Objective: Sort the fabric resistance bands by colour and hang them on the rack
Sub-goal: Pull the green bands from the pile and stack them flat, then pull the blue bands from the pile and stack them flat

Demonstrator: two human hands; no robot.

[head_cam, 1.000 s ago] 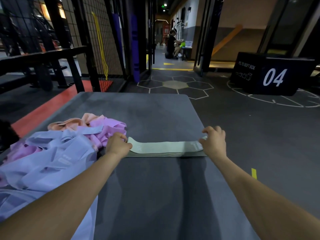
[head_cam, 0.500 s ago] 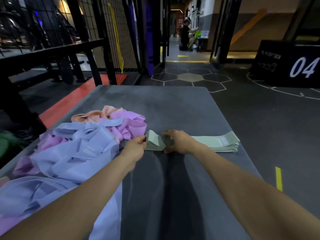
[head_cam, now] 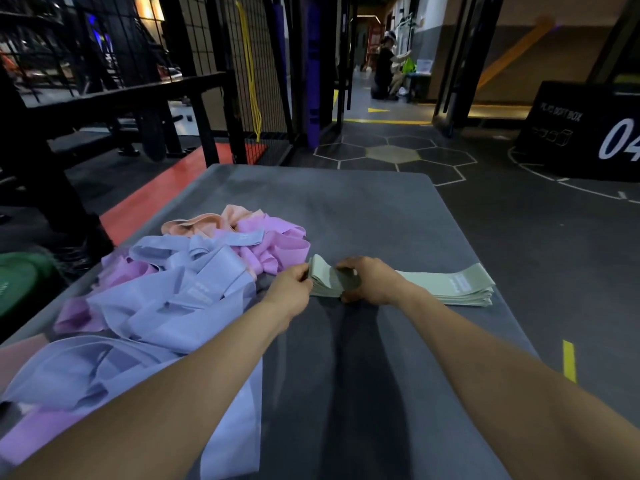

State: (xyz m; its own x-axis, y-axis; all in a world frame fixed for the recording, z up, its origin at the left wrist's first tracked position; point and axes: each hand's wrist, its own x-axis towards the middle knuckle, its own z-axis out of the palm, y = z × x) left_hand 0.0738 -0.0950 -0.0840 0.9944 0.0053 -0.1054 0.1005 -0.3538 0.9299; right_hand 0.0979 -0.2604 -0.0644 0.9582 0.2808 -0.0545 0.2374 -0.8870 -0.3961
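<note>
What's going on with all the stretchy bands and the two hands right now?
Pale green fabric bands: stacked flat, left end lifted.
Lilac-blue fabric bands: tangled heap, unsorted.
Pink-purple fabric bands: jumbled in the heap.
Peach fabric bands: crumpled at the heap's back.
Left hand: pinches the green stack's end.
Right hand: holds the green stack.

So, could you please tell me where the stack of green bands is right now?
In the head view, the stack of green bands lies on the grey mat, right of the tangled pile; both hands, left hand and right hand, hold its left end.
</note>
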